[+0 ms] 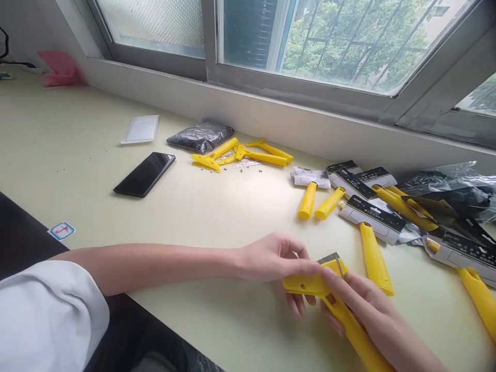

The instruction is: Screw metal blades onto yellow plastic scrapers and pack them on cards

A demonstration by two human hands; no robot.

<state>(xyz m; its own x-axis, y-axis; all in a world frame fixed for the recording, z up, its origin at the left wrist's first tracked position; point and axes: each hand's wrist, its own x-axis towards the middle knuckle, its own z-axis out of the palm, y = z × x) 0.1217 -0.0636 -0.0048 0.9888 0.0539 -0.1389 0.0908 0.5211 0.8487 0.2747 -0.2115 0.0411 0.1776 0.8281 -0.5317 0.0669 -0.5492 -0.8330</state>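
Observation:
Near the front edge of the table, both hands hold a yellow scraper (310, 283) with a metal blade (329, 257) along its head. My left hand (277, 261) pinches the head from the left, thumb on top and fingers curled beneath. Wrapped about the neck and handle from the right is my right hand (368, 302), its thumb pressed on the head beside the blade. A thin metal strip stands up by that thumb; I cannot tell whether it is part of the blade. The fingers under the scraper are partly hidden.
Several packaged yellow scrapers (374, 219) lie at the right. Loose yellow scraper parts (242, 152) and small screws rest by the window wall, next to a black plastic bag (200, 135). A phone (144, 174), a white packet (140, 129) and a sticker (62, 230) are at the left.

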